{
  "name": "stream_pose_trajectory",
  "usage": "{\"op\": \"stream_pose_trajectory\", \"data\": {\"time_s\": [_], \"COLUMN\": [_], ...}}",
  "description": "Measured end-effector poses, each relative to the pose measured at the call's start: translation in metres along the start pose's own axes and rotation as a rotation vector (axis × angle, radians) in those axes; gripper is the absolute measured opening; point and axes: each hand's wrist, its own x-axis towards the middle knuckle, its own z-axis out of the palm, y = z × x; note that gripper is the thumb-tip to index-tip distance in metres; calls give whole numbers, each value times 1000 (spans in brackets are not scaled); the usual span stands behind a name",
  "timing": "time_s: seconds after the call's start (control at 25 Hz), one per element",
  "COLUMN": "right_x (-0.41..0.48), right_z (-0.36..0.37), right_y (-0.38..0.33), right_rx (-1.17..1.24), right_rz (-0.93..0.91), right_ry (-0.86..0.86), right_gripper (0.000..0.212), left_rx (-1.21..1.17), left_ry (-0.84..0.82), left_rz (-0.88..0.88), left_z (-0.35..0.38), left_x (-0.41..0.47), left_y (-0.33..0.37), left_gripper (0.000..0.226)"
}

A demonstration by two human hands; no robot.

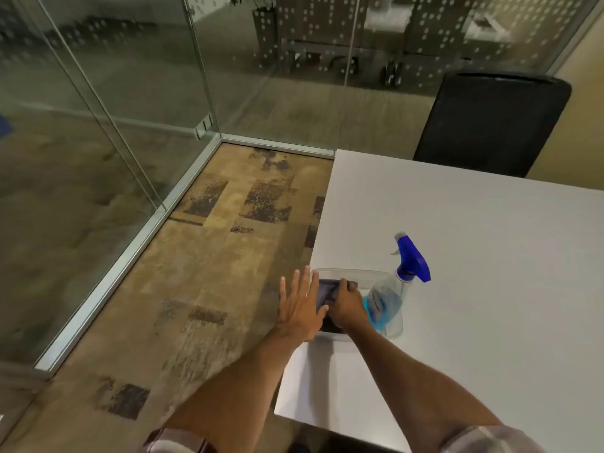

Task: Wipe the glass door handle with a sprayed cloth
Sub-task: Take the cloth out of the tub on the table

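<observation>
Head view: dark folded cloth [327, 294] inside clear plastic tub [376, 275] at white worktop [474, 289] corner. Right hand [347, 304] clamped on cloth, likely lifting out. Left hand [302, 305] spread flat against tub's left wall, steadying. Blue-trigger clear spray bottle [392, 292] touching tub's right side, handy for wetting. Door handle not identifiable.

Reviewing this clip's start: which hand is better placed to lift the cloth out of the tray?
Right. The right hand already rests on the dark cloth inside the clear tray; the left hand is flat and open at the tray's edge.

No legible text anywhere.
</observation>
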Motion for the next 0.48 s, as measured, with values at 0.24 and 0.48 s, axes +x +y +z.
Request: {"op": "stream_pose_trajectory", "data": {"time_s": [0.24,0.48], "right_x": [21,30], "right_z": [10,14], "right_y": [8,7], "right_rx": [88,122], "right_rz": [142,235], "right_ry": [4,40], "right_gripper": [61,68], "left_rx": [52,-1], "left_ry": [-11,-53], "left_rz": [55,50], "left_z": [18,24], "left_x": [12,15], "left_y": [-2,-3], "left_gripper": [85,89]}}
